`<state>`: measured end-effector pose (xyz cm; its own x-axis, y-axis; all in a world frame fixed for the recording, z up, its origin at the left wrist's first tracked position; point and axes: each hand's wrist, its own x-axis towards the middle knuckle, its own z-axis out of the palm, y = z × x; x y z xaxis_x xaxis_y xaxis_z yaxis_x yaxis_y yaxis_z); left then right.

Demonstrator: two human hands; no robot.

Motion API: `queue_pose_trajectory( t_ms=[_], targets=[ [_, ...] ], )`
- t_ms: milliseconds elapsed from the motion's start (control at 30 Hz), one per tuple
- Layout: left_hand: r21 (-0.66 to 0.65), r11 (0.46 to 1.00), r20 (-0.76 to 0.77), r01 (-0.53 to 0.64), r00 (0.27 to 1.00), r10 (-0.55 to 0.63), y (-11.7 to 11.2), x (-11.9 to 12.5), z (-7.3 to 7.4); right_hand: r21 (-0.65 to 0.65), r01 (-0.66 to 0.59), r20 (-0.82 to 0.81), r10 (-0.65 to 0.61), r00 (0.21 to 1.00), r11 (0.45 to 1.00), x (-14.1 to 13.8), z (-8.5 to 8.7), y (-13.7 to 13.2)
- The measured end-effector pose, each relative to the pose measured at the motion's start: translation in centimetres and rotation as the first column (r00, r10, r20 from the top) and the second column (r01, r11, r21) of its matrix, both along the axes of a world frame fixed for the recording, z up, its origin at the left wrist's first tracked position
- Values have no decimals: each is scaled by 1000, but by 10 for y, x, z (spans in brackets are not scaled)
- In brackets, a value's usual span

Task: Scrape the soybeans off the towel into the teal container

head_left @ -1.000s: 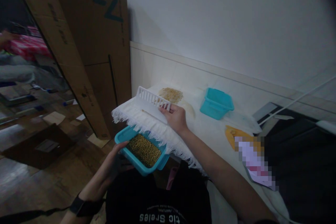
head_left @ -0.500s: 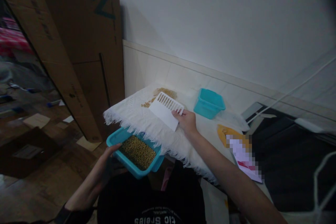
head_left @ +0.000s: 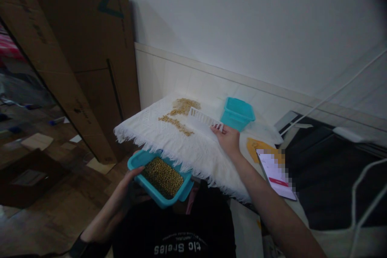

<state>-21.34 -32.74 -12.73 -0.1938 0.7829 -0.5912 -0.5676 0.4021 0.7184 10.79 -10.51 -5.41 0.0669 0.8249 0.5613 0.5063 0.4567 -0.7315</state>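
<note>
My left hand (head_left: 133,179) grips the left rim of a turquoise plastic bin (head_left: 163,202), held just below the table's front edge. Many soybeans (head_left: 165,177) lie inside it. In my right hand (head_left: 227,139) is a white slotted plastic scraper (head_left: 201,120), pinched by its right end and tilted over the tablecloth. Loose soybeans (head_left: 177,125) form a line on the white fringed cloth (head_left: 148,123), left of the scraper. Behind them a pile of finer yellowish grains (head_left: 187,105) spreads near the wall.
A second turquoise bin (head_left: 237,113) stands at the back of the table, against the wall. To the right are a yellow item (head_left: 252,149), a phone (head_left: 276,179) with its screen lit, and a black bag (head_left: 320,185). A tall cardboard box (head_left: 90,48) rises at the left.
My right hand has moved the scraper right and back, tilting it and uncovering a line of soybeans. The left hand still holds the bin, with little movement.
</note>
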Motion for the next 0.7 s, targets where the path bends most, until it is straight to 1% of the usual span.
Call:
queue_pose_trajectory(
  t_ms=[100, 200, 267, 333, 433, 500, 600, 700],
  targets=[
    [-3, 1000, 11, 10, 1000, -10, 0, 4, 0, 67, 3, 66, -7, 998, 998, -2, -6, -12],
    [-6, 1000, 15, 31, 999, -31, 0, 5, -1, 44, -32, 61, 29, 998, 999, -5, -8, -19],
    [-11, 999, 18, 38, 999, -37, 1, 5, -1, 12, -59, 52, 58, 997, 998, -7, -6, -21],
    [-7, 999, 30, 45, 999, -45, 1, 7, 2, 10, -57, 49, 56, 997, 998, -7, -3, -22],
    [-24, 999, 25, 43, 999, -42, 1, 12, 7, 49, -26, 89, 22, 996, 998, 0, 4, -28],
    [-38, 999, 0, 29, 1000, -29, 0, 15, 10, 77, -13, 138, 2, 990, 997, 7, 5, -36],
    [-30, 998, -1, 60, 998, -60, -1, 20, 11, 95, 1, 170, -17, 985, 995, 16, 1, -54],
    [-33, 996, 1, 79, 997, -79, -3, 24, 10, 98, 7, 144, -21, 989, 995, 18, -7, -70]
  ],
)
